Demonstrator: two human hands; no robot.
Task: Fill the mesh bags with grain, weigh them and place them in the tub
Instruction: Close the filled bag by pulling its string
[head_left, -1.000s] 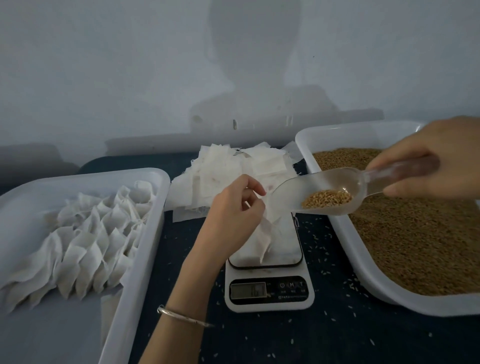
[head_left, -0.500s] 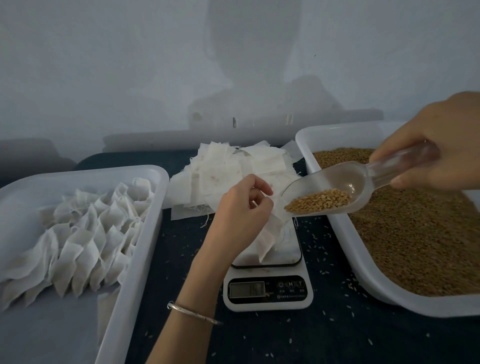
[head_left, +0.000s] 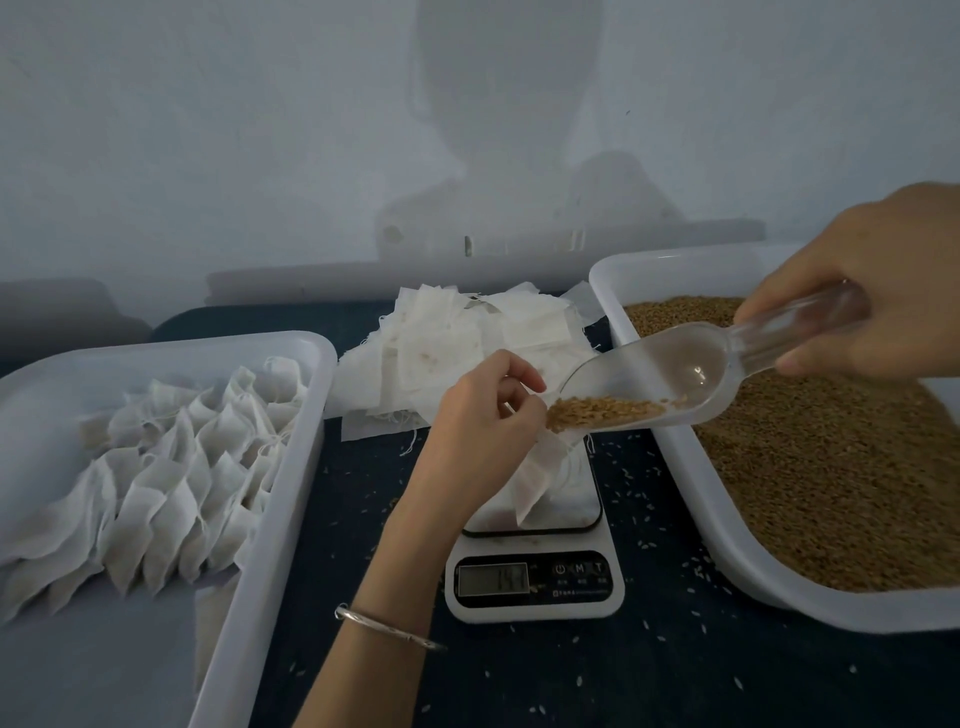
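My left hand (head_left: 475, 431) pinches the mouth of a white mesh bag (head_left: 540, 480) that hangs down onto the white digital scale (head_left: 535, 577). My right hand (head_left: 872, 291) grips the handle of a clear plastic scoop (head_left: 675, 379), tilted down to the left. Brown grain (head_left: 602, 413) has slid to the scoop's lip, right at the bag's mouth beside my left fingers. The scale's display is lit, its digits too blurred to read.
A white tub (head_left: 270, 519) on the left holds several filled bags (head_left: 171, 478) in rows. A white tub (head_left: 685, 499) on the right is full of brown grain (head_left: 831, 467). A heap of empty mesh bags (head_left: 467, 343) lies behind the scale. Loose grains dot the dark tablecloth (head_left: 675, 675).
The scoop has moved left and tipped downward, and its grain has slid from the bowl to the lip at the bag's mouth. My left hand has stayed on the bag.
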